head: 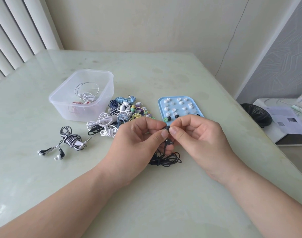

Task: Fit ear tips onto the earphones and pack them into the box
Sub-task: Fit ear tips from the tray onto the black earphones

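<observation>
My left hand [140, 136] pinches a black earphone [169, 143] by its bud, above the table's middle. My right hand [200, 134] pinches a black ear tip [167, 128] at the end of that bud, thumb and forefinger touching the left fingertips. The earphone's black cable [165, 159] lies coiled on the table under both hands. A clear plastic box [83, 97] with white and red earphones inside stands at the left back. A blue tray [179, 107] of several white, black and green ear tips lies just beyond my right hand.
A pile of tangled earphones [121, 117] in white, blue, yellow and black sits between box and tray. A black-and-white striped earphone set [67, 143] lies to the left. Off the table's right edge are a black bin [256, 115] and papers [287, 121].
</observation>
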A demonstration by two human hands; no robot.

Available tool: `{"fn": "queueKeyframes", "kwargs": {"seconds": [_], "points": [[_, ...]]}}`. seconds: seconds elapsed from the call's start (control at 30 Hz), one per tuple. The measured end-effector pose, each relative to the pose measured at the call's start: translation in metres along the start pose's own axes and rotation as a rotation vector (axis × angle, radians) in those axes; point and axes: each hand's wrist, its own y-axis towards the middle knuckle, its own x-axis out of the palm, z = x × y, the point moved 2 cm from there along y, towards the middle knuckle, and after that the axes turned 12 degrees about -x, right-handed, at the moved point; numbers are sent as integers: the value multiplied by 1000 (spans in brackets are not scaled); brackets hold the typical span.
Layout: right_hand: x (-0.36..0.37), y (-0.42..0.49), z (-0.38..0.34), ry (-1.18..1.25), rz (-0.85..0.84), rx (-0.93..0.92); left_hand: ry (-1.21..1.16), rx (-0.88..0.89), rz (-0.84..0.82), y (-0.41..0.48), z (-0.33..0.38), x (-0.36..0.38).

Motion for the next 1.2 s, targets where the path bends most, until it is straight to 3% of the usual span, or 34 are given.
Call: {"fn": "queueKeyframes", "kwargs": {"seconds": [0.13, 0.3, 0.47, 0.8, 1.07, 1.2], "points": [[-5, 1, -3, -274, -24, -132, 9, 5, 23, 0, 0, 0], [-5, 2, -6, -10, 43, 42, 41, 46, 26, 0, -1, 1], [-8, 3, -6, 57, 63, 129, 46, 82, 17, -1, -1, 2], [-8, 4, -8, 40, 40, 135, 78, 167, 50, -5, 3, 4], [-3, 3, -13, -31, 91, 21, 49, 161, 33, -9, 5, 6], [-1, 2, -10, 131, 142, 117, 39, 182, 43, -9, 6, 4]]}}
